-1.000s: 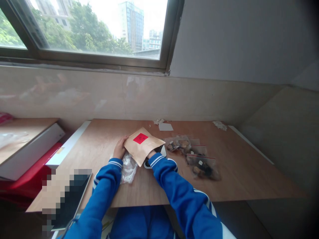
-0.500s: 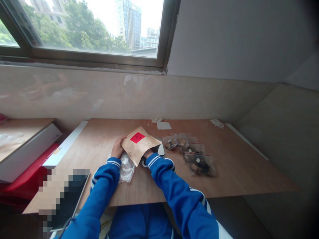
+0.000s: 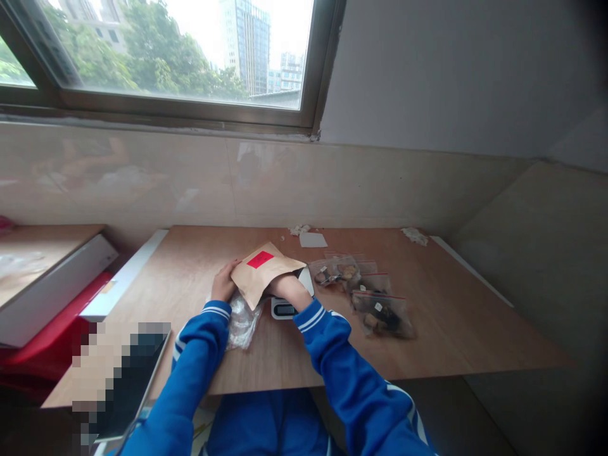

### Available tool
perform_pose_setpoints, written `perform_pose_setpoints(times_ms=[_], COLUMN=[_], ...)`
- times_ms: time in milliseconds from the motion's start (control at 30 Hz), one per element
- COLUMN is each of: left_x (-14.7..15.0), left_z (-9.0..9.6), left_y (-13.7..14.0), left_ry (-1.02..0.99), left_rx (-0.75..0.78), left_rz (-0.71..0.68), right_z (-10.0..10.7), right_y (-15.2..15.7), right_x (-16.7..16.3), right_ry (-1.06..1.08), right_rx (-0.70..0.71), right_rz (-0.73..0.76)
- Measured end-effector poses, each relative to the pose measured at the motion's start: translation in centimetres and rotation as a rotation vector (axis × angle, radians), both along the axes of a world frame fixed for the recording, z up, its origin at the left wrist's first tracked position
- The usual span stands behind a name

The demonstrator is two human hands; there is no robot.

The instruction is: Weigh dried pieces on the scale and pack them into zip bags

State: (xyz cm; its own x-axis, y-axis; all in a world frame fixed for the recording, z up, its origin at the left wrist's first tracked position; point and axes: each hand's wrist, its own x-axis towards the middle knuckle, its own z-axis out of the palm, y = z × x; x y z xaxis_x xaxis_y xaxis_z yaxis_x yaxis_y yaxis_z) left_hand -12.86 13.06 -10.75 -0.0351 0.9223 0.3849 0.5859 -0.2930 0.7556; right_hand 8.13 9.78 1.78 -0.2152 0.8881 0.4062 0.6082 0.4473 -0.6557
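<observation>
kraft paper bag (image 3: 256,277) tilts partly over the digital scale (image 3: 284,310), left hand (image 3: 223,282) pinching its edge, probably steadying it for the right hand (image 3: 291,290) inside, fingers hidden so can't tell that grip

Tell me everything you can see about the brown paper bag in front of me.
The brown paper bag looks like plain kraft paper, with a red label on its upper face; the label's dark marks are too small to read. It lies tilted above the table, its open mouth facing the right sleeve. Your left hand holds its left edge, while your right hand reaches into the mouth, fingertips hidden. Its contents can't be seen.
</observation>
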Motion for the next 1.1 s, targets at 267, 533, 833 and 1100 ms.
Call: perform_pose_setpoints(times_ms=[267, 533, 833, 1100], left_x=[-0.1, 0.2, 0.5, 0.5], left_z=[0.1, 0.6, 1.1, 1.2], left_y=[-0.1, -0.4, -0.8, -0.8], left_ry=[0.090, 0.061, 0.207, 0.274], left_rx=[-0.004, -0.024, -0.056, -0.074], left_rz=[0.061, 0.071, 0.101, 0.112], right_z=[2.6, 3.6, 1.9, 1.5], right_y=[-2.0, -2.3, -4.0, -4.1], right_x=[2.2, 3.3, 4.6, 4.8], right_ry=[-0.253, -0.129, -0.046, -0.174], right_rx=[-0.087, -0.058, -0.129, 0.018], right_rz=[0.293, 0.446, 0.526, 0.455])
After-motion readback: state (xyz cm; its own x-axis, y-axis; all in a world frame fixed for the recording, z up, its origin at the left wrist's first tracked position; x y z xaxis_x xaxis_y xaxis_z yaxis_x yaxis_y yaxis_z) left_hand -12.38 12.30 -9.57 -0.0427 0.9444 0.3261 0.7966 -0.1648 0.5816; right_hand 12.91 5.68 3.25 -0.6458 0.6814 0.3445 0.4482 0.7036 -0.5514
